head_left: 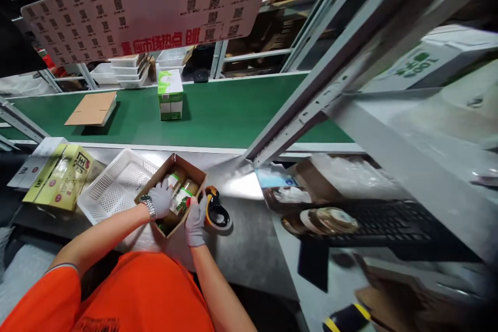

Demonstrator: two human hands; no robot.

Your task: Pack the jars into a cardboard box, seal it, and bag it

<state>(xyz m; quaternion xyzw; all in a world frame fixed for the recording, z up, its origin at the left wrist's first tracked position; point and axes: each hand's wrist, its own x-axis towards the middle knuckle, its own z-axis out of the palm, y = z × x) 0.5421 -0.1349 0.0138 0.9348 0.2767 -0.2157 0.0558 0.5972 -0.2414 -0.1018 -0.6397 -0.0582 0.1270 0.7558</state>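
Note:
An opened cardboard box stands tilted to my view on the metal bench, holding jar-like packages with green and white labels. My left hand, in a grey glove with a metal watch at the wrist, reaches over the box's left side. Its fingers curl against the upper package; the fingertips are partly hidden. Nearer the right wall lies a second package. My right hand, also gloved, grips that wall from outside, thumb at the rim. Just beside it rests a black and orange tape dispenser or scanner.
A white perforated basket adjoins the box, with yellow cartons farther left. Behind runs a green conveyor carrying a green-white carton and a cardboard-covered tray. A metal post and cluttered shelf with a keyboard border the right.

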